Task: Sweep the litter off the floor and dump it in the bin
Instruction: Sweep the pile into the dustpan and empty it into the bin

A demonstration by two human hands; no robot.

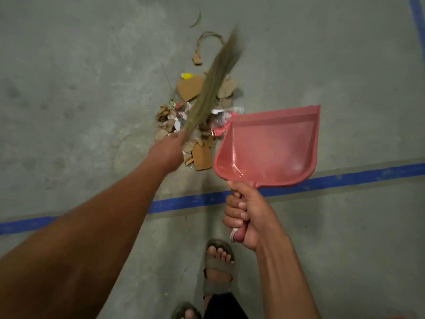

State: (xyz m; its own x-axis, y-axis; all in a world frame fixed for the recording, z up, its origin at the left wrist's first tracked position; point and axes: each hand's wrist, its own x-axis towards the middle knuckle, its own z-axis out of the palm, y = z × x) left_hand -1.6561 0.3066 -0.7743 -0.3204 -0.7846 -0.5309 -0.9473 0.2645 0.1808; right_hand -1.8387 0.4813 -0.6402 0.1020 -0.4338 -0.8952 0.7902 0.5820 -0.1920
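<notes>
The left arm reaches in from the lower left, and the left hand (169, 147) grips the base of a grass broom (212, 84), fingers curled round it though mostly hidden behind the wrist. The broom slants up and to the right, its blurred bristles lying over the middle of the litter (195, 116). The litter sits heaped on the concrete floor (69, 88): cardboard scraps, torn paper, clear plastic, a yellow bit at the top left, and a loop of string (208, 40) trailing off the far end. A thin curved strip (196, 19) lies apart, farther up.

Just right of the heap, the pink dustpan (269, 146) is held above the floor, its open lip facing up and right, its near corner overlapping the heap's right edge. The right hand (247, 215) holds its handle in a closed fist.

A blue line (184, 201) crosses the floor below the heap, and another (417, 19) runs down the far right edge. Two sandalled feet (218, 263) stand at the bottom centre. Bare floor spreads wide to the left and right of the heap.
</notes>
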